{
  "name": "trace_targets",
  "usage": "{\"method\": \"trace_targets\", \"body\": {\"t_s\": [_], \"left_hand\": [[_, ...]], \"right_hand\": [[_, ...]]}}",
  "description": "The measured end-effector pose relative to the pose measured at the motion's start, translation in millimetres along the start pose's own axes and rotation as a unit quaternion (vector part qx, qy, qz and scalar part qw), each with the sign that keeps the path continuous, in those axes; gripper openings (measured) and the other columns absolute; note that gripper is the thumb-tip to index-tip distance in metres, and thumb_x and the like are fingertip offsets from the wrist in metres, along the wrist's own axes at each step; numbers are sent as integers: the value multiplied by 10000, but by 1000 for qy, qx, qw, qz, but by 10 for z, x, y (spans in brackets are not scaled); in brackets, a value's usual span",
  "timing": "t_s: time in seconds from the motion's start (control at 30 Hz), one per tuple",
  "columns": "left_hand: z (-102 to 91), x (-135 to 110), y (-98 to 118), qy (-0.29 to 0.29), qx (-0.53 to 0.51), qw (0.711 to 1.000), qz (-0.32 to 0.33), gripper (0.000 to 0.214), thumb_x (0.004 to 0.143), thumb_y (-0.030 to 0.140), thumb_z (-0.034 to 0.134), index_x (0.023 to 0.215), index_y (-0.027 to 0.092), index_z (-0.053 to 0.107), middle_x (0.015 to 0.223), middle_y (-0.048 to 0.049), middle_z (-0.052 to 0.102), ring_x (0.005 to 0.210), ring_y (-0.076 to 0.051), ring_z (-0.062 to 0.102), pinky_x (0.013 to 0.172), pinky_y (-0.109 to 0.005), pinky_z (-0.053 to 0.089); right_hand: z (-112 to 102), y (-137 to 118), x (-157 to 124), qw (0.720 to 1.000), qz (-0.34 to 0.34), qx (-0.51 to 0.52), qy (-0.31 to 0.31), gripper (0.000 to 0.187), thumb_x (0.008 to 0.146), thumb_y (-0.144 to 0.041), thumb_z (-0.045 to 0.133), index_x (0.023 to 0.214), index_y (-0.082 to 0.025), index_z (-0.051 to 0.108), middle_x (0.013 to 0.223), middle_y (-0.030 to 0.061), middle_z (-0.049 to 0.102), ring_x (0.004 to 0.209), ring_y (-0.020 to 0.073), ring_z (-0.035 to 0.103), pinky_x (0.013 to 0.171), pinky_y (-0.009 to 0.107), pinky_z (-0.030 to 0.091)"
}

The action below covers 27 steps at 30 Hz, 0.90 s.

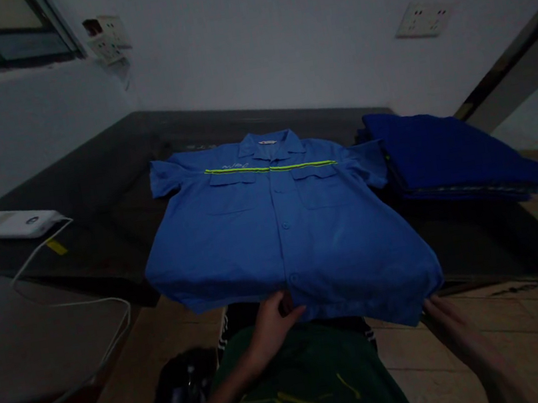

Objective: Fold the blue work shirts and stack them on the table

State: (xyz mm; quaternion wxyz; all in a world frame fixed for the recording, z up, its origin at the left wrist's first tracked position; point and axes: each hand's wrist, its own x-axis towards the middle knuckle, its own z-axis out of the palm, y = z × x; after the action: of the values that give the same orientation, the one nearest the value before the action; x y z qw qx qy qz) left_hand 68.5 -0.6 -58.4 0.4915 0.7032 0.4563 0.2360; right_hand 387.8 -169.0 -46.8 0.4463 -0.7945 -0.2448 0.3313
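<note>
A blue short-sleeved work shirt (235,247) lies front up on the dark table, collar away from me and hem hanging over the near edge. It has a bright yellow-green stripe across the chest, two flap pockets and a buttoned front. At the middle of the hem, my left hand (273,325) grips the cloth near the button placket, its fingers curled and partly hidden. My right hand (451,319) holds the hem's right corner, fingers close together with their tips at the edge of the fabric.
To the right, a stack of folded dark blue cloth (448,151) touches the shirt's sleeve. A white power bank (14,224) with a cable lies on the left of the table (102,206). Sockets (424,19) are on the wall behind. A dark bag-like item (185,382) is below left.
</note>
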Motion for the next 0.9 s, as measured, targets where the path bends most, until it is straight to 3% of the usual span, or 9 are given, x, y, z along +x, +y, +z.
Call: {"method": "trace_targets", "body": {"t_s": [0.13, 0.23, 0.3, 0.37, 0.53, 0.7, 0.8, 0.9], "left_hand": [[-138, -152, 145, -34, -16, 997, 68, 261, 861, 370, 554, 752, 161, 664, 779, -55, 650, 757, -191, 585, 708, -293, 457], [-283, -299, 349, -65, -30, 989, 132, 267, 890, 392, 527, 838, 194, 699, 888, -73, 677, 865, -204, 613, 798, -311, 476], [-333, -359, 403, -52, -28, 986, 153, 290, 892, 414, 520, 804, 204, 699, 881, -77, 679, 862, -203, 622, 792, -306, 485], [-327, -365, 342, -13, -21, 989, 146, 321, 882, 434, 522, 717, 203, 672, 815, -73, 669, 797, -196, 623, 735, -291, 488], [-205, -233, -41, 73, -3, 994, 82, 341, 844, 451, 552, 617, 197, 584, 677, -38, 610, 683, -178, 594, 653, -266, 463], [-147, -130, -184, 69, 1, 996, 58, 264, 836, 393, 558, 669, 191, 593, 685, -22, 617, 686, -174, 593, 659, -260, 453], [-141, -94, -178, 54, -9, 997, 49, 233, 828, 374, 553, 689, 193, 602, 701, -27, 645, 685, -183, 608, 666, -271, 468], [-162, -98, -170, 54, -7, 998, 43, 177, 825, 342, 550, 735, 211, 629, 763, -41, 682, 732, -196, 629, 708, -284, 476]], "right_hand": [[59, -162, 95, 998, 15, -5, -58, 501, 571, -632, 713, 765, -170, 705, 888, 115, 747, 950, 331, 676, 865, 419, 533], [141, -280, 101, 1000, -3, 6, -11, 483, 579, -585, 729, 815, -164, 718, 897, 105, 749, 939, 322, 681, 873, 420, 524], [203, -321, 67, 999, 0, 17, 30, 478, 587, -552, 735, 871, -169, 720, 936, 100, 748, 936, 316, 684, 851, 404, 534], [264, -330, 28, 998, 3, 27, 58, 461, 589, -533, 735, 876, -174, 711, 945, 96, 746, 933, 312, 684, 826, 386, 541], [376, -289, 3, 996, 10, 36, 87, 474, 562, -492, 747, 887, -154, 679, 846, 78, 738, 845, 286, 685, 765, 363, 541], [403, -350, -7, 997, -9, 14, 73, 471, 541, -488, 735, 879, -170, 655, 873, 94, 737, 875, 306, 681, 755, 366, 548], [287, -383, 3, 997, -14, -43, 57, 461, 552, -506, 698, 901, -207, 671, 926, 96, 743, 936, 333, 673, 801, 380, 542], [11, -323, 72, 993, -15, -115, 31, 433, 574, -561, 649, 856, -236, 696, 913, 100, 746, 903, 361, 678, 833, 428, 523]]}}
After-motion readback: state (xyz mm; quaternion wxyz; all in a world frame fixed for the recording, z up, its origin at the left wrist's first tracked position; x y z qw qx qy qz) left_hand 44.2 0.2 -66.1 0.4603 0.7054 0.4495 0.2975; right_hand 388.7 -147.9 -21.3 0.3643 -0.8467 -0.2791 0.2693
